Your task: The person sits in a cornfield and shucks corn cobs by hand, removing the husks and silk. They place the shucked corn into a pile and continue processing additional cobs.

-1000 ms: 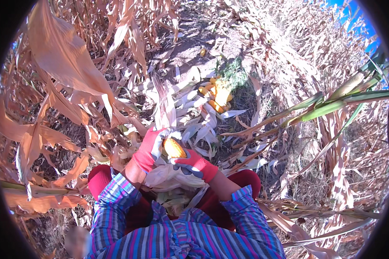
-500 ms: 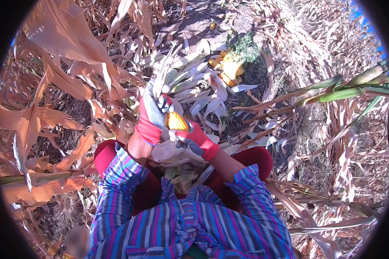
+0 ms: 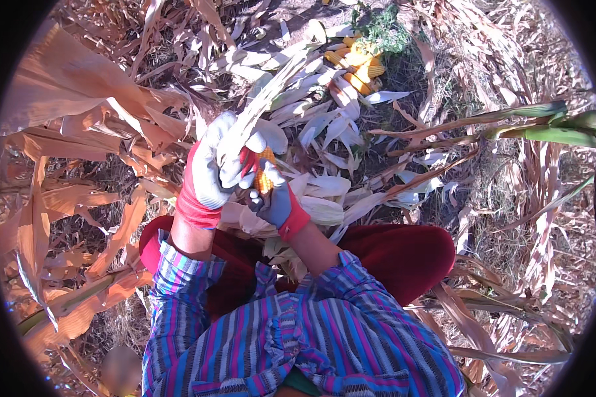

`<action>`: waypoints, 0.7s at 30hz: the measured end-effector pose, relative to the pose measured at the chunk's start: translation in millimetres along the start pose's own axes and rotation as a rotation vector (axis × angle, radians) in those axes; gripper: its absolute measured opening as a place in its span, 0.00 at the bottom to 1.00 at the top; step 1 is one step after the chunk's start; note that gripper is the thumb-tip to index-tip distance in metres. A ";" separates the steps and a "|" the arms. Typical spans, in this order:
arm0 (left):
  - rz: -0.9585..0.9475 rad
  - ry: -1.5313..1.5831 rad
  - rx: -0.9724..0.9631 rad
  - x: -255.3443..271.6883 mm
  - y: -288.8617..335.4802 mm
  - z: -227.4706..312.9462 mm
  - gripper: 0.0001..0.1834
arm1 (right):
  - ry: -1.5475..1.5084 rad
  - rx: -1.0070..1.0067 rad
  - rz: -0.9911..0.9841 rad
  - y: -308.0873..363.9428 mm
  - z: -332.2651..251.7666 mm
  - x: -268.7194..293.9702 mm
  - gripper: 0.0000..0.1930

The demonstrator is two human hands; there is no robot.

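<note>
Both my hands wear grey-white gloves with red cuffs and meet over my lap. My left hand (image 3: pixel 212 162) is closed round pale, dry corn husk (image 3: pixel 261 106), whose long leaves stick up past the fingers. Between the hands an orange-yellow corn cob (image 3: pixel 263 181) shows bare kernels. Wrapped about its lower part is my right hand (image 3: pixel 277 202), with fingers partly covering the kernels. Where the husk joins the cob is hidden behind my left fingers.
A pile of bare yellow cobs (image 3: pixel 361 64) lies on the ground ahead, beside a green weed (image 3: pixel 385 30). Loose husks (image 3: pixel 324 126) cover the ground before my crossed red-trousered legs (image 3: pixel 397 258). Dry stalks (image 3: pixel 490 122) reach in from the right, and brown leaves (image 3: pixel 73 86) crowd the left.
My left hand has turned and shifted left with the husk. The right hand has come upright round the cob, covering more of its kernels. The ground ahead has slid in the picture.
</note>
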State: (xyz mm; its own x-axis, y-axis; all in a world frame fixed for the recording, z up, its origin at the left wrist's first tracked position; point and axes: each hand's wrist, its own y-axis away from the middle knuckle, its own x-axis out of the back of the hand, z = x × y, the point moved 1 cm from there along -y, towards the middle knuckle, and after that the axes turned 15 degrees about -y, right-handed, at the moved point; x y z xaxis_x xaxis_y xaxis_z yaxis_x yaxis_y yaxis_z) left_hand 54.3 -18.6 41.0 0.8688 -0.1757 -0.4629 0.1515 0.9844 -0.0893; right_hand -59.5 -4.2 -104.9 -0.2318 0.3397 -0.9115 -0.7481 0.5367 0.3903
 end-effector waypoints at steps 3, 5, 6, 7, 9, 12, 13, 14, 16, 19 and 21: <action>0.297 -0.672 0.464 2.6 8.5 -17.9 0.14 | -0.301 0.317 0.168 -45.4 -90.4 85.2 0.15; -0.062 -1.482 0.135 2.7 7.1 -44.4 0.22 | -0.166 0.460 0.275 -54.5 -154.7 124.8 0.18; -0.239 -1.921 0.130 -3.4 18.6 -44.0 0.27 | -0.151 0.458 0.403 -62.2 -163.6 116.7 0.18; -0.259 -1.898 0.137 -5.2 30.8 -50.0 0.30 | -0.125 0.467 0.528 -66.1 -177.4 108.8 0.17; -0.472 -1.795 0.232 -3.6 41.9 -67.3 0.40 | -0.004 0.466 0.601 -66.3 -221.0 105.6 0.17; -0.625 -1.785 0.050 -29.0 20.2 -55.1 0.42 | 0.125 0.588 0.533 -72.0 -316.5 123.3 0.22; -0.602 -1.739 0.048 -32.9 14.3 -49.5 0.41 | 0.101 0.651 0.506 -76.6 -340.9 120.7 0.23; -0.554 -1.697 0.071 -33.0 12.4 -44.9 0.39 | 0.123 0.756 0.424 -85.3 -349.7 104.3 0.25; -0.468 -1.685 0.147 -29.1 10.3 -41.1 0.36 | 0.169 0.890 0.249 -98.2 -369.6 78.1 0.24; -0.449 -1.768 0.239 -23.5 2.1 -43.4 0.33 | 0.353 0.971 0.423 -101.3 -409.8 109.0 0.24; -0.501 -1.756 0.271 -19.4 -3.7 -49.7 0.33 | 0.739 0.900 0.667 -99.5 -427.2 156.2 0.24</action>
State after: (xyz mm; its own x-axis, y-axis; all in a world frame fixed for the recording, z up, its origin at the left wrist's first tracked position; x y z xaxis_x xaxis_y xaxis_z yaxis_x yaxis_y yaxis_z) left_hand 13.5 -19.2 6.5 0.1293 -0.3824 0.9149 0.4273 0.8541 0.2966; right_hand -286.9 -334.4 -341.6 -0.8820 0.3933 -0.2594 0.2390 0.8479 0.4732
